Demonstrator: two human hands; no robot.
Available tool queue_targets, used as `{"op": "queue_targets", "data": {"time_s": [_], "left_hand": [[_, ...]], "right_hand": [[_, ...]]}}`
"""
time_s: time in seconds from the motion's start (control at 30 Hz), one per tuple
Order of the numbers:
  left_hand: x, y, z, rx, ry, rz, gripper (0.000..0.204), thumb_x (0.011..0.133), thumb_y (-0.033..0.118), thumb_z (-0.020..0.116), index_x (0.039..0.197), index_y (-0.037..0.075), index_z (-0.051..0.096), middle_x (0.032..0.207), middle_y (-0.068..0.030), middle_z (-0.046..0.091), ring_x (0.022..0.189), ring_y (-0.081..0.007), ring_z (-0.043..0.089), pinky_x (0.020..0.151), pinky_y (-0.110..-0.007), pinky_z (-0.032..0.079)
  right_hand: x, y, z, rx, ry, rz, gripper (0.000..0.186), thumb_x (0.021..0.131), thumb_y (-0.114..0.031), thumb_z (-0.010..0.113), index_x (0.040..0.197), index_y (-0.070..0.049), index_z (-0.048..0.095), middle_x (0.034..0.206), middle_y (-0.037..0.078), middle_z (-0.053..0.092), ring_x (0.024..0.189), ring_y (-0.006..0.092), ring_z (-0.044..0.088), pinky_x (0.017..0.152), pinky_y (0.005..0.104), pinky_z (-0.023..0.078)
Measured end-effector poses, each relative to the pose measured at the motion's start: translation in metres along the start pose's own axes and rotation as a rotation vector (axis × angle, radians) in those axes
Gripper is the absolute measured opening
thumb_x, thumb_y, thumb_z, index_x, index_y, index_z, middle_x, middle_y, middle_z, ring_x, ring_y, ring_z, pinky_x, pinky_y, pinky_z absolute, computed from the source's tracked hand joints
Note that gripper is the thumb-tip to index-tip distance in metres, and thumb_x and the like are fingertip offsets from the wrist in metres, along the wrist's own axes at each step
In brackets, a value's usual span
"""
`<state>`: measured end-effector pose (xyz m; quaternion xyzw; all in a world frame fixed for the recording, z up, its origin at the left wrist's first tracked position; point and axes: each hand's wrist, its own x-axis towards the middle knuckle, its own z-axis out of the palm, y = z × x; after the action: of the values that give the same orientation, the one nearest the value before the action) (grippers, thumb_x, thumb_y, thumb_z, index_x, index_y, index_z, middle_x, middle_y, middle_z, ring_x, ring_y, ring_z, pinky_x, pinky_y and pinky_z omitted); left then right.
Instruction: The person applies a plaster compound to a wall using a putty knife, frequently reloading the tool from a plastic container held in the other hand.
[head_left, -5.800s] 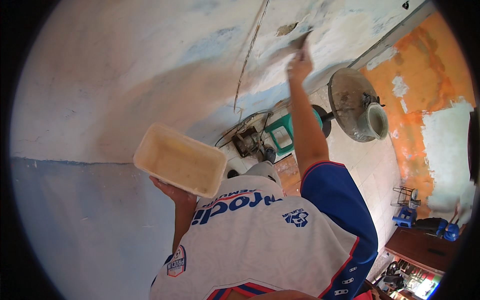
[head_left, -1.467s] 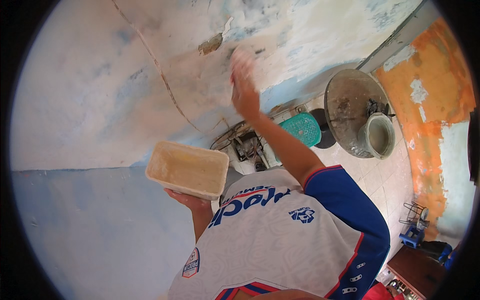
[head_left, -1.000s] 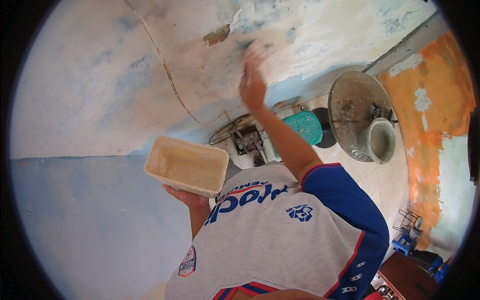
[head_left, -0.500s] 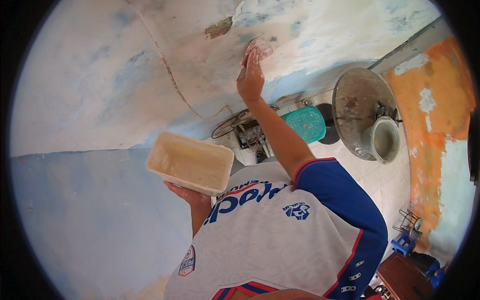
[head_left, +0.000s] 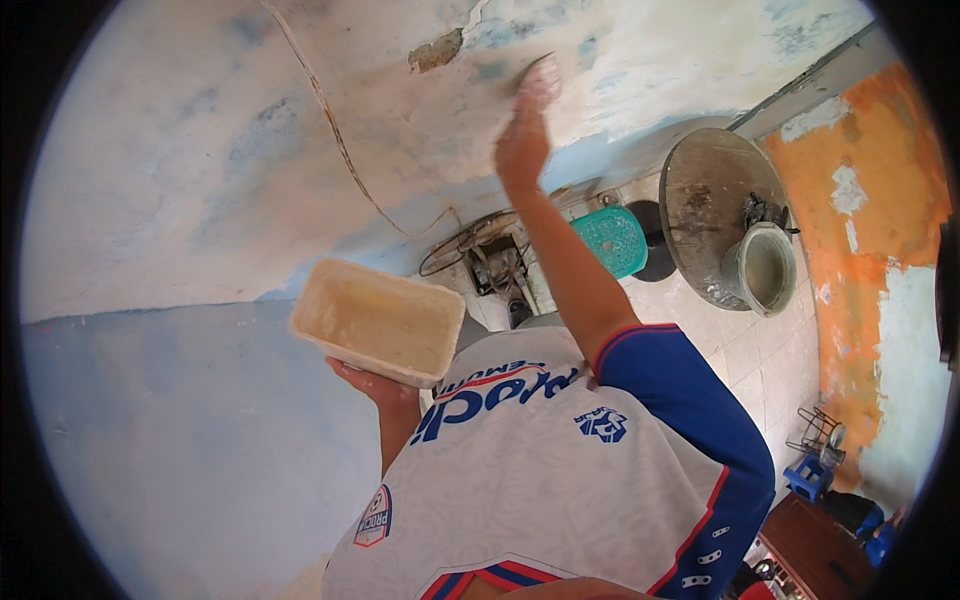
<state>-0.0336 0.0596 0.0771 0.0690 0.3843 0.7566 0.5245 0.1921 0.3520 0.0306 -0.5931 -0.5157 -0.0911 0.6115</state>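
My left hand [head_left: 378, 386] supports a pale rectangular plastic tub [head_left: 380, 318] from beneath and its near side. The tub is tilted so its inside shows, with cream-coloured residue on its bottom and walls. Up ahead, my right hand [head_left: 524, 150] is stretched out to the patchy plastered wall [head_left: 370, 130]. Its fingers are closed on a pinkish-white cloth [head_left: 540, 82], pressed on or very near the wall to the right of a chipped patch [head_left: 436, 52]. Motion smears this hand and the cloth, so their exact contact is unclear.
Below stand a turquoise stool [head_left: 612, 243], a round worn tabletop [head_left: 705, 200] with a bucket [head_left: 766, 270] at its edge, and a dark box of tools [head_left: 497, 265]. A cable [head_left: 340, 140] runs down the wall. An orange wall [head_left: 830, 200] rises at right.
My right hand has slid the cloth up and to the right along the wall. The tub in my left hand has barely shifted.
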Motion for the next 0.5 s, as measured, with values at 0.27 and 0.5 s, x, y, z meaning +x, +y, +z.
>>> {"op": "queue_targets", "data": {"time_s": [0.27,0.5], "left_hand": [[0.004,0.009,-0.013,-0.051,-0.023,-0.030,0.075,0.102,0.070,0.033,0.157,0.020,0.038,0.159,-0.0054,0.043,0.142,-0.0316,0.046,0.115,-0.049,0.044],[0.014,0.012,-0.014,-0.024,0.020,-0.024,0.075,0.103,0.070,0.033,0.158,0.019,0.037,0.159,-0.0054,0.042,0.142,-0.0314,0.046,0.116,-0.050,0.044]], "right_hand": [[-0.088,-0.024,-0.033,0.164,-0.406,-0.116,0.059,0.091,0.003,0.057,0.149,0.002,0.050,0.136,0.023,0.065,0.113,0.0397,0.069,0.092,0.0432,0.057],[0.006,0.007,-0.005,0.065,0.015,-0.022,0.053,0.097,0.003,0.055,0.149,-0.001,0.051,0.137,0.028,0.063,0.121,0.0379,0.067,0.092,0.0384,0.057]]}}
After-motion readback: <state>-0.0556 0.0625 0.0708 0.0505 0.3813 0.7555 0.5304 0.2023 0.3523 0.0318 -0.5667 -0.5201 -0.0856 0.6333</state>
